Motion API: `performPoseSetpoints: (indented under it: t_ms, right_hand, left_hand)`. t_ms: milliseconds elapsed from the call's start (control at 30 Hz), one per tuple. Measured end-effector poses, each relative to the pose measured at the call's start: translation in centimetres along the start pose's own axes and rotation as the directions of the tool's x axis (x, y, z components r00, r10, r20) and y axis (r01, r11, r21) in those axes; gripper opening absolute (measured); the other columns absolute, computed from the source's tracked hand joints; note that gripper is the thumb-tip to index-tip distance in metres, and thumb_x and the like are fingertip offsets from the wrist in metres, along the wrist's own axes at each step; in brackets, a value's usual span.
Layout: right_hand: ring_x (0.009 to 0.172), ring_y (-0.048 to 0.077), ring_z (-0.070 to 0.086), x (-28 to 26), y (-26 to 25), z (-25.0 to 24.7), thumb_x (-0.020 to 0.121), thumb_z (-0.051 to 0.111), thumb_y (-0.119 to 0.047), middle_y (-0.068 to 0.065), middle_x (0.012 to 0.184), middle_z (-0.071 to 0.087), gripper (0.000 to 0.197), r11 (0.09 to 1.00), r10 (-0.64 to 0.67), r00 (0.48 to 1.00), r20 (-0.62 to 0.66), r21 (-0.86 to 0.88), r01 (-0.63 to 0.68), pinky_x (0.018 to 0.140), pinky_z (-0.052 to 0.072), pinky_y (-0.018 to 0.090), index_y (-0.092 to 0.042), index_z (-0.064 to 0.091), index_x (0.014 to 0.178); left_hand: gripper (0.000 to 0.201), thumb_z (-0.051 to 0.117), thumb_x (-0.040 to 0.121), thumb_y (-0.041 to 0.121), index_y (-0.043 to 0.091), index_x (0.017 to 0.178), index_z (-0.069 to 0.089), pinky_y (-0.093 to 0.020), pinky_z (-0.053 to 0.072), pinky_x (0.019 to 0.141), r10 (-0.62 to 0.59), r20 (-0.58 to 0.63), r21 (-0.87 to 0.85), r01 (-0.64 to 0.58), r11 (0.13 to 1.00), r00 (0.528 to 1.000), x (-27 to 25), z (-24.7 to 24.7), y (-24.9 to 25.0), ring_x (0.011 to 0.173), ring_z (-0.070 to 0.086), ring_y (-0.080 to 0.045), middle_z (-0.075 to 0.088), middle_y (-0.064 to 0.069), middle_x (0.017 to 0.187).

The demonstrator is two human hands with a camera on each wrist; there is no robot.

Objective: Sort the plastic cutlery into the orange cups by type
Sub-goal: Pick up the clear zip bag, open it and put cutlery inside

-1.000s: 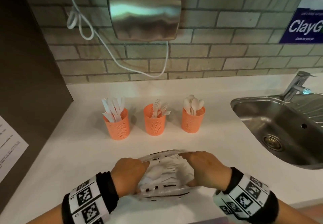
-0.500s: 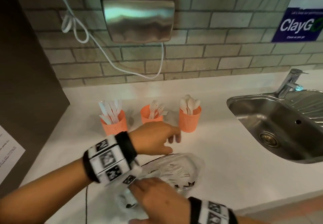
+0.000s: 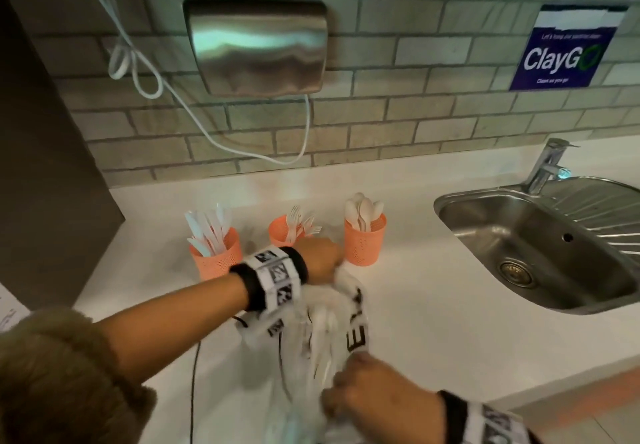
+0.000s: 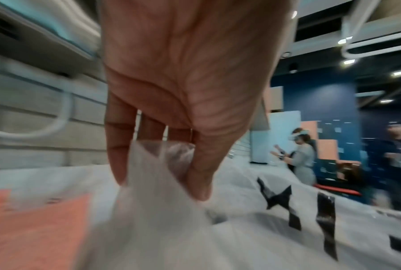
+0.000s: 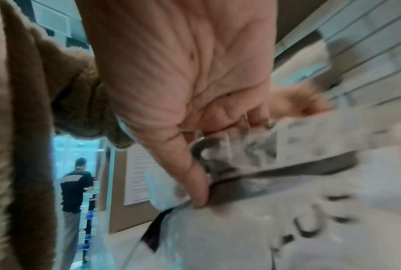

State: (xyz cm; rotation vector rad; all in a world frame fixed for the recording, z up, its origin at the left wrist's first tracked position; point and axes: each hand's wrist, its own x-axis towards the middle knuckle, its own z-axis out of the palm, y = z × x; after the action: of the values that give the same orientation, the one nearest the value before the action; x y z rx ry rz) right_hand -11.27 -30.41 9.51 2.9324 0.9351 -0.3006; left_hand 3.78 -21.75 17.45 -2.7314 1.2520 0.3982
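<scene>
Opening the supply bag. At lower centre of the head view, a translucent plastic bag [image 3: 325, 333] of white cutlery lies on the counter [image 3: 433, 322]. The left hand [image 3: 320, 256] pinches its far edge; the right hand [image 3: 374, 395] pinches its near edge. Three orange cups [image 3: 365, 241], mid-frame, already hold knives, forks and spoons. Next, likely: spread the mouth and draw out pieces.

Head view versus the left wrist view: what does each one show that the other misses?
Only the head view shows the three orange cups of sorted cutlery, the sink and the right hand. Only the left wrist view shows the left fingers pinching the plastic, plus people standing in the room behind. Both show the left hand on the clear plastic bag.
</scene>
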Motion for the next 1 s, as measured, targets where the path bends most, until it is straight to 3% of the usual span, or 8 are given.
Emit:
performPoseSetpoints:
  t_ms: [133, 200, 267, 367, 500, 667, 767, 1000]
  right_hand:
    - [0.095, 0.008, 0.062, -3.8, 6.0, -4.0, 0.055, 0.04, -0.005, -0.009, 0.084, 0.064, 0.041, 0.979, 0.2, 0.979, -0.029, -0.044, -0.201, 0.112, 0.031, 0.038, -0.029, 0.06, 0.081]
    - [0.122, 0.015, 0.047, -3.8, 6.7, -3.9, 0.065, 0.042, -0.002, 0.001, 0.114, 0.057, 0.051, 0.974, 0.22, 0.975, 0.034, -0.056, -0.218, 0.118, 0.0, 0.042, -0.022, 0.056, 0.11]
    - [0.127, 0.017, 0.04, -3.0, 6.7, -4.4, 0.07, 0.047, -0.011, 0.002, 0.123, 0.053, 0.056, 0.97, 0.243, 0.969, 0.029, -0.016, -0.243, 0.117, -0.004, 0.038, -0.02, 0.049, 0.125]
    - [0.116, 0.026, 0.047, -0.9, 5.2, -3.9, 0.072, 0.054, -0.022, 0.009, 0.118, 0.058, 0.06, 0.988, 0.138, 0.99, -0.005, -0.071, -0.138, 0.114, 0.016, 0.035, -0.012, 0.045, 0.13]
    - [0.088, 0.032, 0.056, 1.7, 4.3, -3.7, 0.076, 0.059, -0.024, 0.011, 0.091, 0.061, 0.059, 0.987, 0.157, 0.985, 0.074, -0.056, -0.153, 0.081, 0.039, 0.032, -0.004, 0.041, 0.129]
    - [0.094, 0.035, 0.059, 2.7, 4.2, -3.3, 0.078, 0.057, -0.015, 0.021, 0.101, 0.063, 0.039, 0.99, 0.128, 0.972, 0.196, 0.029, -0.136, 0.065, 0.033, 0.029, -0.004, 0.049, 0.114]
    - [0.098, 0.036, 0.056, 2.3, 4.2, -2.8, 0.08, 0.05, -0.007, 0.022, 0.106, 0.061, 0.038, 0.994, 0.076, 0.968, 0.241, 0.053, -0.091, 0.067, 0.033, 0.031, -0.008, 0.05, 0.118]
    - [0.104, 0.034, 0.055, 2.5, 5.6, -5.1, 0.084, 0.04, 0.005, 0.019, 0.12, 0.049, 0.04, 0.965, 0.234, 0.972, 0.002, -0.126, -0.232, 0.072, 0.03, 0.034, -0.009, 0.05, 0.12]
  left_hand:
    - [0.018, 0.05, 0.087, 0.019, 0.009, 0.074, 0.056, -0.022, 0.038, 0.055, -0.191, 0.104, -0.165, 0.206, 0.965, 0.976, -2.6, 1.1, -7.1, 0.059, 0.058, -0.015, 0.061, -0.01, 0.074]
    - [0.025, 0.053, 0.086, 0.014, 0.015, 0.063, 0.045, -0.017, 0.038, 0.043, -0.204, 0.225, -0.34, 0.273, 0.9, 0.953, -4.5, 2.7, -8.6, 0.037, 0.053, -0.002, 0.054, 0.0, 0.056]
    - [0.027, 0.055, 0.086, 0.015, 0.018, 0.062, 0.042, -0.017, 0.037, 0.046, -0.237, 0.278, -0.343, 0.327, 0.881, 0.931, -6.2, 4.1, -8.8, 0.044, 0.056, -0.003, 0.051, 0.004, 0.057]
    - [0.017, 0.059, 0.085, 0.024, 0.022, 0.077, 0.044, -0.022, 0.033, 0.057, -0.296, -0.028, -0.193, 0.286, 0.939, 0.955, -7.8, 5.3, -7.5, 0.075, 0.049, -0.012, 0.048, 0.007, 0.08]
    - [0.012, 0.059, 0.085, 0.011, 0.022, 0.084, 0.056, -0.018, 0.04, 0.065, -0.141, -0.523, -0.426, -0.114, 0.898, 0.841, -8.6, 5.2, -4.2, 0.072, 0.049, 0.002, 0.053, 0.015, 0.084]
    - [0.033, 0.04, 0.091, 0.008, 0.015, 0.113, 0.063, -0.031, 0.045, 0.089, -0.069, -0.051, -0.223, 0.056, 0.973, 0.996, -6.8, 6.4, -2.8, 0.107, 0.057, -0.022, 0.063, -0.005, 0.12]
    - [0.032, 0.039, 0.091, 0.006, 0.003, 0.116, 0.058, -0.036, 0.044, 0.083, -0.197, 0.25, 0.044, 0.192, 0.98, 0.948, -6.6, 6.4, -3.7, 0.103, 0.055, -0.03, 0.059, -0.015, 0.122]
    - [0.052, 0.057, 0.087, 0.032, 0.011, 0.132, 0.042, -0.033, 0.045, 0.085, -0.295, 0.028, 0.006, 0.295, 0.955, 0.955, -9.0, 5.7, -3.5, 0.116, 0.053, -0.025, 0.054, -0.006, 0.13]
